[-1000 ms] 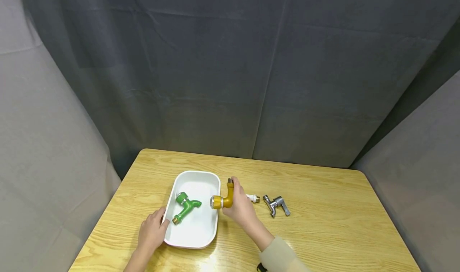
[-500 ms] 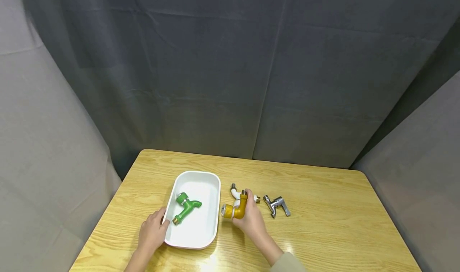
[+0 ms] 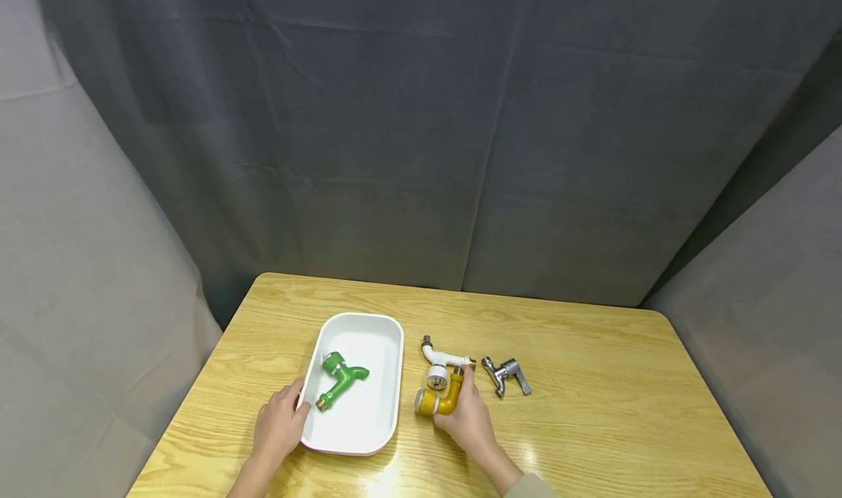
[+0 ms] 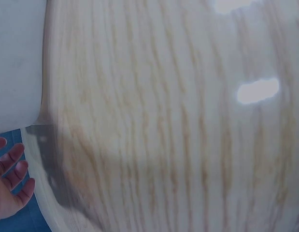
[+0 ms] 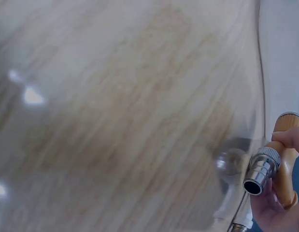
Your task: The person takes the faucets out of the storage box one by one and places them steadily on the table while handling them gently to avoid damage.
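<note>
My right hand [image 3: 472, 421] grips a yellow tap [image 3: 450, 399] low over the table, just in front of a white tap [image 3: 450, 360]. In the right wrist view, the yellow tap's body [image 5: 284, 181] and its metal nozzle [image 5: 261, 171] show beside the fingers. Against the left rim of a white tray [image 3: 351, 443], my left hand [image 3: 278, 421] holds on, the thumb at the edge. A green tap [image 3: 342, 381] with a brass threaded end lies in that tray. The left wrist view shows those fingers [image 4: 14, 174] slightly bent beside the tray corner.
A chrome tap [image 3: 506, 376] with a lever handle lies right of the white tap. All stand on a wooden table [image 3: 592, 410]. A dark grey curtain [image 3: 395, 154] hangs behind, with pale grey cloth on both sides.
My right hand has moved right and nearer to me with the yellow tap, from the tray's right rim. The white tap is now mostly uncovered. My left hand and the tray stay put.
</note>
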`<state>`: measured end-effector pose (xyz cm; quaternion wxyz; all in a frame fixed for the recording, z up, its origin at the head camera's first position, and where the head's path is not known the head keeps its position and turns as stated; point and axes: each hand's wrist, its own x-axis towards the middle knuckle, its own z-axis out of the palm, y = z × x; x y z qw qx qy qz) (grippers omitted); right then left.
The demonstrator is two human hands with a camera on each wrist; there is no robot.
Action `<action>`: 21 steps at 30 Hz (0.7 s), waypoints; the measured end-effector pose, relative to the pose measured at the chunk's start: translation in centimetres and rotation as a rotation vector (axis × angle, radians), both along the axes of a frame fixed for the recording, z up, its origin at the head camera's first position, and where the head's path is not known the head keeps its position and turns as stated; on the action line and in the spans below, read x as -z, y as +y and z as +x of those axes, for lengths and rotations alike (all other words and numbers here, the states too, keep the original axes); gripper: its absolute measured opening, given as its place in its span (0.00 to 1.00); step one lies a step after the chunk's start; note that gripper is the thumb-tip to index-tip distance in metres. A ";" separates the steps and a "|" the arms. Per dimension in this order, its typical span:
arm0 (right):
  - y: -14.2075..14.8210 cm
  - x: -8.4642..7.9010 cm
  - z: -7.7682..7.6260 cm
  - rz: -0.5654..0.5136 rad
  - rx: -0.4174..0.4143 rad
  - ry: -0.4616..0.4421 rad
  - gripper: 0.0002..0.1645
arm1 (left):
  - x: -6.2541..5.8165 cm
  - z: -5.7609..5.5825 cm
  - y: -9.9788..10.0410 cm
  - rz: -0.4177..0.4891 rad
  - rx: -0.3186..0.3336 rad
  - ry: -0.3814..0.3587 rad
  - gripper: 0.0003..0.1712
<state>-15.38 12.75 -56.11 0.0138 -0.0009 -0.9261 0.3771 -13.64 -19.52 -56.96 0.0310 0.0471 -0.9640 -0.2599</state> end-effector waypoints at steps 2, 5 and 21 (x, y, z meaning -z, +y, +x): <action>0.0 0.3 0.1 -0.008 0.004 -0.016 0.64 | 0.0 0.0 0.0 0.000 -0.001 0.001 0.24; 0.1 0.7 0.1 -0.025 0.009 -0.035 0.65 | 0.0 0.0 0.0 -0.002 0.001 0.004 0.24; 0.2 1.6 0.1 -0.037 0.033 -0.166 0.66 | 0.1 0.0 0.0 0.004 -0.005 0.003 0.25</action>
